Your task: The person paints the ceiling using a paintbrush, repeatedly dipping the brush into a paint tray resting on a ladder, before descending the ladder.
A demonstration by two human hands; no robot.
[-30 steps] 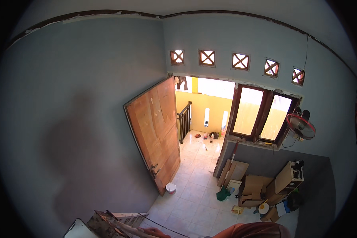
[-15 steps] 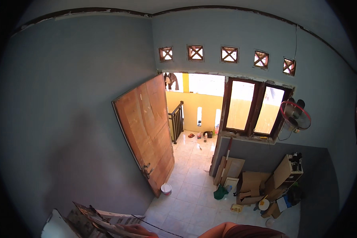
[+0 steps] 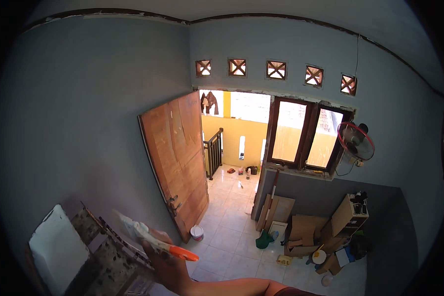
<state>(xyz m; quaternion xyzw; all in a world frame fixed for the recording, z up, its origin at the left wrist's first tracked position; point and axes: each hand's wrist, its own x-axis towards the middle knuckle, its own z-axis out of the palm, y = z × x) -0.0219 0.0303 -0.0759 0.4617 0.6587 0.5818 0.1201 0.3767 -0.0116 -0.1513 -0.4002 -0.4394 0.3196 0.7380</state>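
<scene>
My right arm reaches in from the lower edge and bends to the left. My right hand [image 3: 168, 269] is closed around a paintbrush [image 3: 183, 253] with an orange handle end and pale, paint-smeared bristles. The bristles point up and left, toward the grey-blue wall. Below and left of the hand lies a mottled, paint-spotted board [image 3: 111, 259]. Beside that board stands a white, roughly rectangular container [image 3: 59, 244] with worn, smeared edges; its contents are hard to make out. My left hand is out of sight.
A wooden door [image 3: 177, 158] stands ajar onto a tiled porch. A small white bucket [image 3: 197, 233] sits by its foot. Right of the doorway are windows [image 3: 290, 130], a wall fan [image 3: 355, 141], leaning boards [image 3: 278, 212], cardboard boxes [image 3: 306, 232] and a green bag [image 3: 264, 240].
My right hand has risen from the lower edge, bringing the paintbrush into clear view. The view has shifted, so more of the white container and mottled board shows.
</scene>
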